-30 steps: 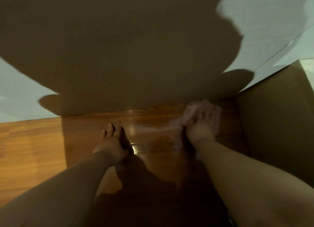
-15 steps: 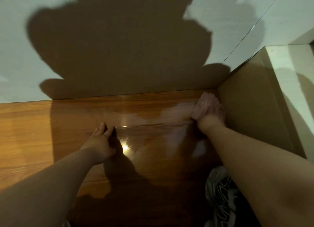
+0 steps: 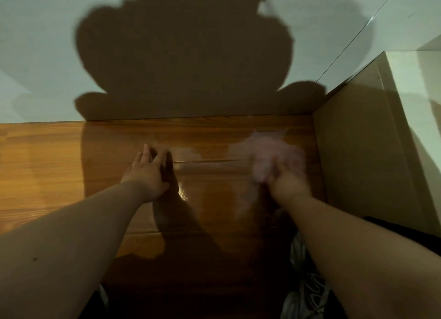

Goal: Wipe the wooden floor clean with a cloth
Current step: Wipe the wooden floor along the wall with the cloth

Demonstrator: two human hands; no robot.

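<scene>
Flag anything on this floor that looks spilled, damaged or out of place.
Only a pale, smeary patch on the wooden floor, between the left hand and the blurred pink cloth in the right hand. No damage shows.

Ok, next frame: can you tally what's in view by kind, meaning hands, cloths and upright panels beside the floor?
Hands: 2 (left hand flat on the wooden floor; right hand gripping the pink cloth)
Cloths: 1 (the pink cloth, motion-blurred)
Upright panels: 1 (brown panel at the right)
Total: 4
</scene>
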